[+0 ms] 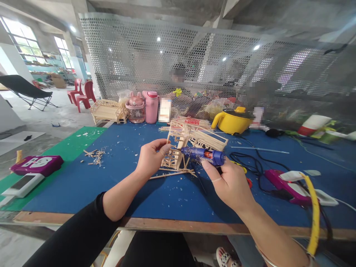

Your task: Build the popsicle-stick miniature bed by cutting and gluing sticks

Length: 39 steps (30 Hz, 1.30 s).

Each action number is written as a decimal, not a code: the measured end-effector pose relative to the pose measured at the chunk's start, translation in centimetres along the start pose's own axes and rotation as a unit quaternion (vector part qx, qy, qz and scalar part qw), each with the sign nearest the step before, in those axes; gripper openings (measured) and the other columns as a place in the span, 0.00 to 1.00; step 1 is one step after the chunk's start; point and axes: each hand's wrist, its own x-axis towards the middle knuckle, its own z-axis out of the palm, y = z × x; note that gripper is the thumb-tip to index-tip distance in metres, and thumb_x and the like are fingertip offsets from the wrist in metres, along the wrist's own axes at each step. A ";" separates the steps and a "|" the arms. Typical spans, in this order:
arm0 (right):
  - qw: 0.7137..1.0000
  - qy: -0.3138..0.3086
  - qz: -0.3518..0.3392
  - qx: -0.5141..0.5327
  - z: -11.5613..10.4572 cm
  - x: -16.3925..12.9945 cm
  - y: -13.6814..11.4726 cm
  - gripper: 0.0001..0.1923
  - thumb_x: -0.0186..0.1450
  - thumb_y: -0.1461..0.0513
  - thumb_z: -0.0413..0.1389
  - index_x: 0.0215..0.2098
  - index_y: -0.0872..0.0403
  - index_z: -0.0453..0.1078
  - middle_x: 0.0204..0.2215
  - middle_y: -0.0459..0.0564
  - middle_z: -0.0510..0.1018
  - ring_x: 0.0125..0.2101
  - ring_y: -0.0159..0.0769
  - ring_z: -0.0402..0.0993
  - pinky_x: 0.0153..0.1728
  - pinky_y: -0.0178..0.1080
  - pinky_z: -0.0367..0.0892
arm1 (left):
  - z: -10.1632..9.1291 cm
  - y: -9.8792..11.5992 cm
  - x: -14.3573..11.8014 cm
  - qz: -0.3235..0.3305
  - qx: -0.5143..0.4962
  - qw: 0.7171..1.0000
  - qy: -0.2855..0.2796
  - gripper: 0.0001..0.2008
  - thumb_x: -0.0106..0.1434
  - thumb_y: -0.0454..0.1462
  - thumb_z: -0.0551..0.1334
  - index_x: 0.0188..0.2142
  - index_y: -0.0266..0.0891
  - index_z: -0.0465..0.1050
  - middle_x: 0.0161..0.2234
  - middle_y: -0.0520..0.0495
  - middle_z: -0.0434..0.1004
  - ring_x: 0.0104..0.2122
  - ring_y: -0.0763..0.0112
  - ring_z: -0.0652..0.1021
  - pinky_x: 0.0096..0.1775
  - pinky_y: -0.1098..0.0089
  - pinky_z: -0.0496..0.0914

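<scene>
My right hand [229,181] grips a blue glue gun [204,154], its nozzle pointing left at a small stick-built frame [174,157]. My left hand [151,155] pinches that wooden frame by its upper left edge, just above the blue table mat [116,185]. A larger stick structure [194,135] stands right behind the frame. A loose long stick [169,174] lies on the mat under the frame.
Stick scraps [94,155] litter the mat at left. A yellow pot [232,120], pink bottles [150,107] and a stick-built bench [107,110] stand at the back. Black cables [256,163] and a magenta tool [289,187] lie at right. A purple power strip [36,165] sits far left.
</scene>
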 end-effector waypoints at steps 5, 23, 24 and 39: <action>1.000 -0.006 -0.012 -0.010 0.0 0.1 -0.1 0.15 0.64 0.53 0.48 0.35 0.53 0.71 0.30 0.52 0.80 0.33 0.44 0.77 0.29 0.37 0.67 | 0.0 -0.1 0.0 -0.001 -0.002 1.000 0.004 0.13 0.56 0.43 0.62 0.37 0.39 0.77 0.32 0.48 0.81 0.32 0.68 0.77 0.37 0.69 0.70; 0.992 0.091 0.019 0.090 0.6 0.2 -0.4 0.13 0.63 0.54 0.51 0.36 0.53 0.72 0.33 0.52 0.80 0.37 0.44 0.77 0.37 0.41 0.69 | 0.3 -0.5 0.2 -0.032 -0.118 0.992 -0.020 0.15 0.55 0.45 0.62 0.36 0.38 0.76 0.28 0.48 0.78 0.28 0.72 0.75 0.32 0.71 0.71; 0.991 0.091 0.015 0.092 0.7 0.3 -0.4 0.13 0.63 0.54 0.51 0.36 0.53 0.72 0.33 0.53 0.80 0.37 0.44 0.77 0.38 0.41 0.69 | 0.3 -0.5 0.2 -0.034 -0.120 0.992 -0.019 0.15 0.55 0.45 0.62 0.36 0.38 0.76 0.28 0.48 0.78 0.28 0.73 0.75 0.31 0.71 0.71; 0.991 0.099 0.005 0.089 0.9 0.8 -0.7 0.13 0.63 0.55 0.51 0.38 0.54 0.72 0.36 0.54 0.80 0.39 0.45 0.76 0.40 0.41 0.68 | 0.4 -0.7 0.3 -0.025 -0.115 0.993 -0.017 0.14 0.55 0.44 0.63 0.36 0.38 0.76 0.28 0.48 0.78 0.27 0.73 0.74 0.32 0.71 0.70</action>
